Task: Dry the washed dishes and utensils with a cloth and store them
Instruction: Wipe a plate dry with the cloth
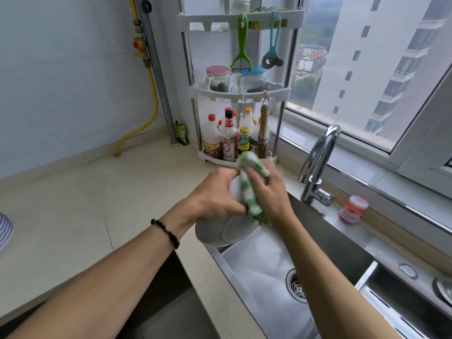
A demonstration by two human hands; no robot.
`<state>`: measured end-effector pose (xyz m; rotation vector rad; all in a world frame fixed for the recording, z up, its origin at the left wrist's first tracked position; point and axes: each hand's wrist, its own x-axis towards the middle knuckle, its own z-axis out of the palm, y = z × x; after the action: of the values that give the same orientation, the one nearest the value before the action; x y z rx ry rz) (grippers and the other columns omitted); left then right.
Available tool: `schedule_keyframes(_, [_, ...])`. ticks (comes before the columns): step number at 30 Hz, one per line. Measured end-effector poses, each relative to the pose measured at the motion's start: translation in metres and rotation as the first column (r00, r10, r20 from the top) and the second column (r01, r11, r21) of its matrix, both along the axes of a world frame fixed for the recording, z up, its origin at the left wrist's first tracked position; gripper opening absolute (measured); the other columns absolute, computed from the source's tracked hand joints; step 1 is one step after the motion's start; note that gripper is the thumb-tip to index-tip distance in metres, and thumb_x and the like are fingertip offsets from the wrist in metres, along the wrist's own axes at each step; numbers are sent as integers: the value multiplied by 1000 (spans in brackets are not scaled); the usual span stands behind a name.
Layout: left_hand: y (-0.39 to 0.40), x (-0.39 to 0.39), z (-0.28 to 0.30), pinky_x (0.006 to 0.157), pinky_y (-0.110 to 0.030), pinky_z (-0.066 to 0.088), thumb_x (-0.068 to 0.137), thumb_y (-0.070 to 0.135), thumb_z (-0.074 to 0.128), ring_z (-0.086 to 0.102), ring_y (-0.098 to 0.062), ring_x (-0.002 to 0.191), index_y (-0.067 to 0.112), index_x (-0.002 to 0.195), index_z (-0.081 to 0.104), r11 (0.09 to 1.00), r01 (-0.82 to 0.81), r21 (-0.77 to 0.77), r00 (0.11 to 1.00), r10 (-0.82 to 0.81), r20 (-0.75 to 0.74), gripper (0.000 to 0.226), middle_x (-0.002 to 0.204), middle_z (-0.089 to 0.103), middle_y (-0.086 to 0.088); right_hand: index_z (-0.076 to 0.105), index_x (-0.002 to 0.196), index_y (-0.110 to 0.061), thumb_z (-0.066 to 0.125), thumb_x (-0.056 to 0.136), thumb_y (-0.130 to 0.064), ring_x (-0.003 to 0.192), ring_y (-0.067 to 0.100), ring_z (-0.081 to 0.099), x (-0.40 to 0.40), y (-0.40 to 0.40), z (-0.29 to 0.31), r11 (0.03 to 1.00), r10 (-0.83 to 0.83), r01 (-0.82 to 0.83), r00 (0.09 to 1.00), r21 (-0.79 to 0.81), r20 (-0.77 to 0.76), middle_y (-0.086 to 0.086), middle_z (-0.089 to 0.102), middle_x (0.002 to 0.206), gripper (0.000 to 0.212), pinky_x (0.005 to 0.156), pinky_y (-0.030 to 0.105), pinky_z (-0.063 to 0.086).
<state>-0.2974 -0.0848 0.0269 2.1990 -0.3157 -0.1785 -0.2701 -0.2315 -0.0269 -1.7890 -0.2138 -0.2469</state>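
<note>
The left hand (215, 192) curls its grip around a small white bowl (233, 187), held just above the near-left corner of the sink (269, 270), while the right hand (269, 189) pinches a green-and-white checked cloth (249, 189) and presses it against the bowl. Beneath the hands, at that same sink corner, sit more white bowls (220, 232), apparently one nested in another, though the hands hide part of them.

The likeliest trouble is a slip: a wet, smooth bowl rubbed hard with a bunched cloth could twist out of the left grip and fall onto the bowls below or into the steel sink, chipping something. The trailing cloth end could also drag across the bowls beneath and unsettle them where they overhang the sink edge.

Left of the sink runs a pale speckled counter (85, 204). Behind the sink stand a chrome tap (318, 165) and a pink dish brush (352, 209); beyond the sink's far-left corner is a tiered rack (239, 94) holding sauce bottles and jars, under a window onto tall buildings.
</note>
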Motion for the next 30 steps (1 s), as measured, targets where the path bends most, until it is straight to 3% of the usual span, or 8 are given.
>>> schedule_keyframes(3, [0, -5, -6, 69, -32, 60, 64, 7, 86, 69, -19, 85, 17, 102, 67, 999, -48, 3, 998, 47, 40, 44, 94, 69, 1, 66, 103, -15, 45, 103, -46, 82, 29, 65, 2, -8, -11, 945, 9, 64, 975, 319, -223, 22, 65, 99, 38, 76, 48, 58])
schedule_keyframes(8, [-2, -6, -15, 74, -40, 61, 61, 17, 89, 69, -17, 85, 18, 102, 67, 997, -71, 39, 992, 67, 103, 47, 96, 71, 2, 59, 125, -37, 45, 91, -65, 127, 24, 49, -16, 9, -19, 990, -57, 74, 989, 122, -136, 6, 54, 134, 46, 109, 46, 40])
schedule_keyframes(12, [-4, -9, -15, 72, -32, 60, 66, 14, 87, 67, -18, 88, 17, 110, 64, 996, -91, 18, 987, 88, 132, 50, 100, 67, 1, 66, 113, -38, 50, 87, -70, 108, 36, 64, -7, 3, -16, 894, -63, 199, 942, 401, -328, 12, 64, 114, 44, 97, 57, 51])
schedule_keyframes(15, [-8, -5, -14, 72, -34, 59, 67, 15, 88, 67, -19, 86, 19, 104, 63, 994, -108, 24, 983, 104, 150, 45, 99, 69, 0, 56, 121, -55, 42, 84, -71, 118, 28, 53, -6, 18, -13, 984, -136, 144, 987, 101, -88, 7, 47, 126, 42, 103, 50, 47])
schedule_keyframes(17, [-8, -3, -10, 67, -30, 54, 65, 12, 88, 67, -18, 81, 22, 94, 61, 995, -68, 77, 984, 54, 170, 41, 91, 69, 3, 54, 123, -54, 47, 82, -74, 121, 25, 53, -10, 22, -17, 988, -101, 107, 993, 111, -60, 7, 49, 127, 46, 106, 50, 45])
schedule_keyframes(22, [4, -10, -5, 66, -22, 58, 64, 14, 90, 66, -12, 85, 24, 102, 62, 999, -13, -45, 988, 20, 154, 48, 95, 64, 9, 77, 91, -23, 65, 55, -88, 100, 40, 69, 4, -2, -16, 852, 39, 204, 894, 482, -447, 18, 73, 102, 75, 96, 64, 50])
schedule_keyframes(25, [9, -17, -8, 72, -31, 62, 59, 27, 84, 68, -16, 91, 19, 111, 63, 996, -14, -88, 990, 27, 139, 57, 102, 66, 4, 81, 84, -23, 73, 50, -72, 93, 35, 65, 19, -13, -26, 817, 33, 240, 889, 525, -457, 17, 71, 96, 60, 104, 62, 45])
schedule_keyframes(30, [6, -1, 18, 73, -35, 61, 56, 33, 83, 69, -14, 87, 29, 99, 63, 986, 126, 107, 991, -120, -61, 47, 97, 69, 5, 79, 87, -12, 68, 90, -37, 66, 23, 65, 18, -20, 1, 987, -4, 46, 966, 156, -260, 11, 70, 73, 28, 69, 41, 56])
